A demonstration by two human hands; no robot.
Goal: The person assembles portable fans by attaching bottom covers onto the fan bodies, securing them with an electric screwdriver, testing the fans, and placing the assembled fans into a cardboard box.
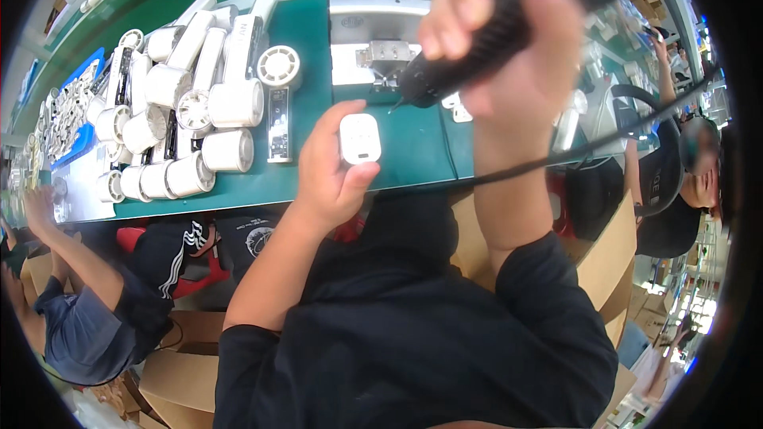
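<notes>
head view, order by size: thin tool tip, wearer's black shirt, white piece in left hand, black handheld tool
Largest to smallest, as they look:
1. Wearer's black shirt
2. Black handheld tool
3. White piece
4. Thin tool tip

We have the casing [360,139] in our left hand [321,168], the screwdriver [486,54] right of it, piled devices [237,103] on the bench [310,40] to the left.

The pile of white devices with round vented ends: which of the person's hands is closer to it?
Left. The left hand, holding a small white part, is to the right of the pile; the right hand, gripping a black electric screwdriver, is farther right.
</notes>
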